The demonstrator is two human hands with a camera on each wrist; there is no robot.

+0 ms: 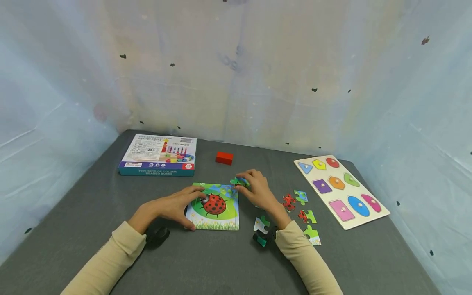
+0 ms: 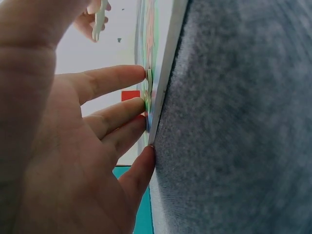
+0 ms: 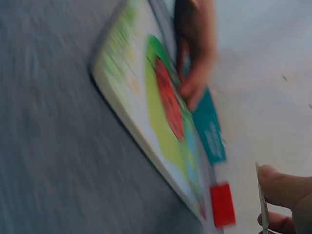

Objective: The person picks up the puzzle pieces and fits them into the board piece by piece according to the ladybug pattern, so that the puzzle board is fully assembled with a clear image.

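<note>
- Ladybug puzzle board point(image 1: 221, 219) lies flat on the counter point(image 1: 206, 262); its printed ladybug point(image 1: 215, 205) has its long axis running ten to four o'clock, head toward ten.
- Nine o'clock: left hand point(image 1: 173, 207) touches it, fingers extended.
- Two o'clock: right hand's point(image 1: 258, 191) fingers pinch a puzzle piece point(image 1: 241, 181).
- Beyond: loose pieces point(image 1: 289, 202) at three, red block point(image 1: 224, 158) at twelve.

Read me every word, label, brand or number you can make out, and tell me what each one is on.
"FIVE SETS OF COLUMN BEADED BOXES": on the front side of the box.
Heading, fine print, small labels and icons on the box's top: too small to read reliably.
Ladybug puzzle and shape board: no lettering I can make out.
</note>
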